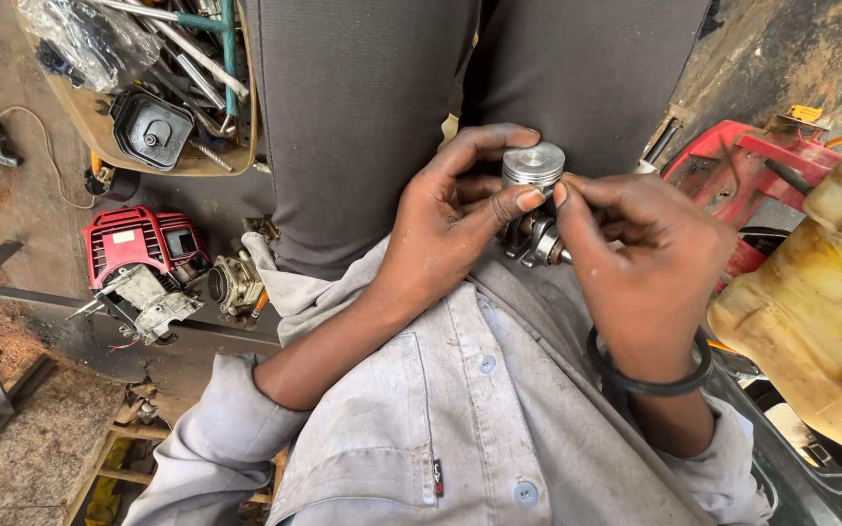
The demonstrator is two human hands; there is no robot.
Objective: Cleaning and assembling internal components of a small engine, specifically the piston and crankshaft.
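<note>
My left hand (450, 219) wraps around a small silver piston (533, 164) with a dark connecting rod and crank part (535, 241) under it, held above my lap. Thumb and forefinger of my left hand pinch the piston's side. My right hand (640, 263), with a black band on the wrist, meets it from the right and pinches something small at the piston's side; what it pinches is too small to tell. Both hands touch the piston assembly in front of my grey shirt and dark trousers.
A red small engine (138, 258) with a carburettor part (236, 284) lies on the ground at left. A tray of tools (163, 88) sits at top left. A yellowed plastic tank (821, 302) and a red machine housing (743, 161) stand at right.
</note>
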